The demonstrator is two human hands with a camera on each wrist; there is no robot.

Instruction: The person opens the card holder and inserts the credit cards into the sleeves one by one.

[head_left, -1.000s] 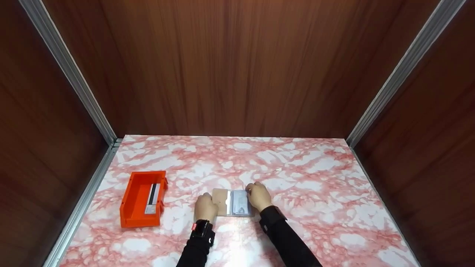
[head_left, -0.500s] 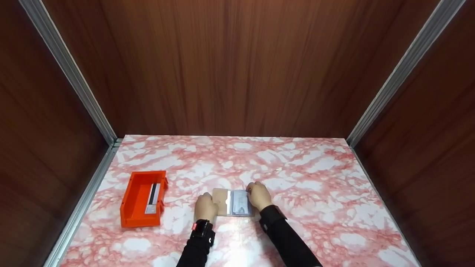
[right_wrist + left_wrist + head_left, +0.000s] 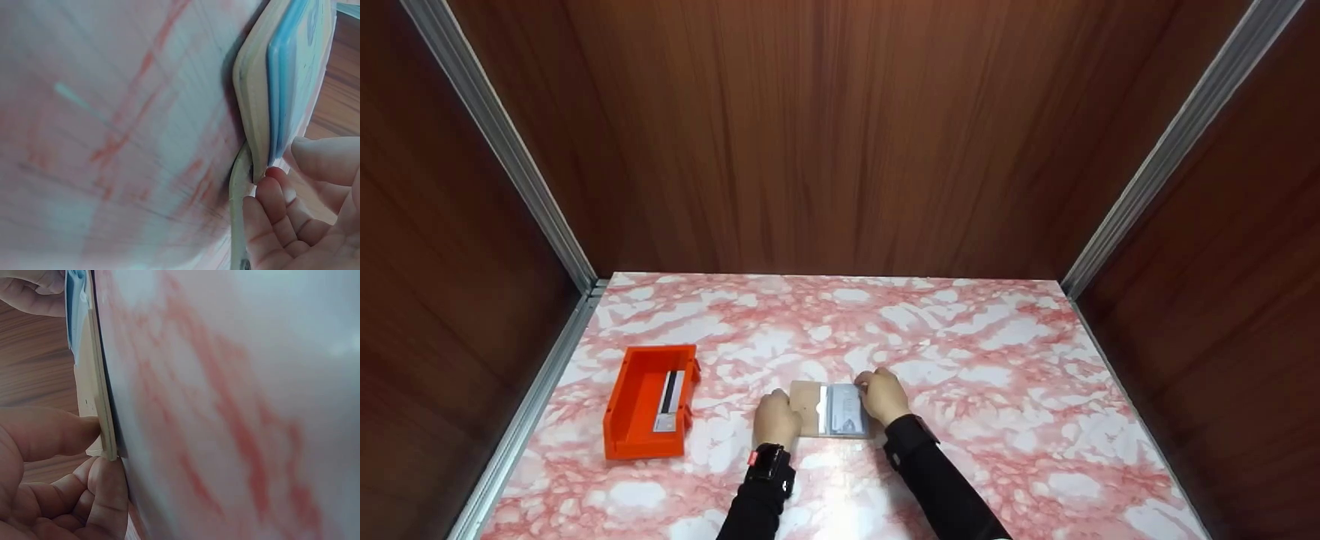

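In the head view an opened tan card holder (image 3: pixel 805 401) lies on the table. Clear plastic sleeves (image 3: pixel 846 411) fill its right half, with a greyish card showing through the top one. My left hand (image 3: pixel 776 421) pinches the left cover, thumb (image 3: pixel 53 433) on top and a curled finger at the edge. At the far right corner is my right hand (image 3: pixel 885 397), its thumb (image 3: pixel 327 160) and curled fingers pinching the edge of the sleeves. The right wrist view shows the bluish sleeve stack (image 3: pixel 281 90) and a tan strap (image 3: pixel 238 208) below the cover.
An orange bin (image 3: pixel 643 445) stands left of the hands, holding a white card (image 3: pixel 669 402) with a black stripe. The table (image 3: pixel 997 360) has a red and white marbled top. Brown wood-grain panels (image 3: pixel 840 150) enclose it at the back and sides.
The right fingertips have shifted slightly left, and the sleeve edge beside them with it. My left hand and the orange bin have stayed where they were.
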